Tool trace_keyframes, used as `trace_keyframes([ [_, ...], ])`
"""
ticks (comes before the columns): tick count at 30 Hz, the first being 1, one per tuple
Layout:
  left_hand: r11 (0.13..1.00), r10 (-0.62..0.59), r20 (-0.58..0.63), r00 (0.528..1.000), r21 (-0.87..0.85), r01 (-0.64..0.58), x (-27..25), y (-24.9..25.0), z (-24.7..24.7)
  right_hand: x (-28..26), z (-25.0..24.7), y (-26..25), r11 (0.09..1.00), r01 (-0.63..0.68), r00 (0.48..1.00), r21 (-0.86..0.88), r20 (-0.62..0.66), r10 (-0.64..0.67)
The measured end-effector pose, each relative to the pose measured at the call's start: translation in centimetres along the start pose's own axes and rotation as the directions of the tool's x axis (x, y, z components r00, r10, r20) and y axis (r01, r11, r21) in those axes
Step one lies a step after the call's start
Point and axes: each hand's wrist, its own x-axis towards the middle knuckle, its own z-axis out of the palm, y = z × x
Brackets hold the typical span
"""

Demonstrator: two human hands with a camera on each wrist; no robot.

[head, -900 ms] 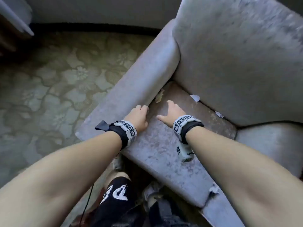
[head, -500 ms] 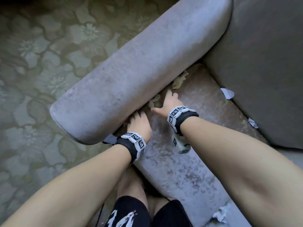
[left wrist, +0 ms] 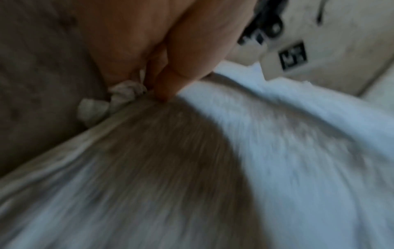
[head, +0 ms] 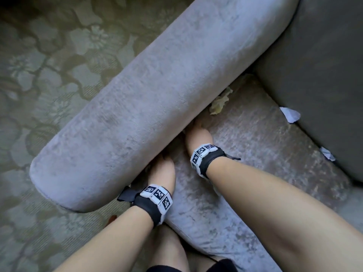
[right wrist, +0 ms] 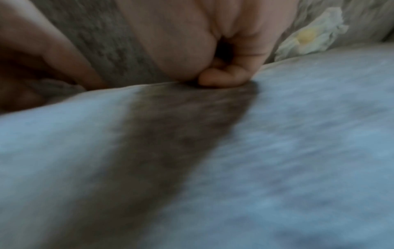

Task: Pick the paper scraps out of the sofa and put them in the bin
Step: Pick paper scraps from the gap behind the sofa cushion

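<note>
Both hands reach into the crevice between the grey sofa's armrest [head: 157,91] and seat cushion [head: 255,154]. My left hand [head: 163,169] has its fingertips [left wrist: 164,91] down in the gap, touching a crumpled white paper scrap [left wrist: 125,94]. Blur hides whether they pinch it. A second white scrap [left wrist: 91,109] lies just beyond. My right hand [head: 198,134] sits further along the gap with its fingers [right wrist: 224,77] curled against the cushion and no paper visible inside them. A crumpled yellowish scrap [head: 220,103] [right wrist: 311,37] lies just past it. No bin is in view.
Two small white scraps [head: 289,113] [head: 327,154] lie where the seat meets the backrest [head: 324,75]. Patterned green carpet [head: 49,75] spreads left of the armrest. My knees are at the bottom edge, against the sofa front.
I have leaned in closer. Both hands have pushed deeper into the crevice under the armrest. The right hand now covers the spot where a small yellowish scrap lay by its thumb.
</note>
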Motion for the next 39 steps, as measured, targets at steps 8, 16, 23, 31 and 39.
trace_keyframes([
  [8,0.988,0.102,-0.013,0.995,-0.117,-0.103,-0.3,-1.8,-1.1,-1.9,-1.4,2.7,0.889,-0.051,0.998,0.455,0.003,0.056],
  [16,0.913,0.303,-0.131,0.944,-0.244,-0.327,-2.2,3.0,-8.4,-6.2,-6.8,7.8,0.845,-0.174,0.979,0.506,-0.001,0.202],
  [23,0.872,0.314,-0.151,0.937,-0.344,-0.347,-0.7,8.8,-14.0,-8.3,-9.4,14.5,0.588,-0.427,0.868,0.688,0.130,0.478],
  [31,0.952,0.277,-0.151,0.949,-0.090,-0.292,3.2,15.2,-15.6,-8.1,-9.8,22.8,0.209,-0.523,0.630,0.826,0.209,0.748],
  [39,0.881,0.376,-0.074,0.924,0.338,-0.331,8.5,17.1,-13.0,-3.2,-7.0,28.1,0.054,-0.565,0.546,0.824,0.324,0.772],
])
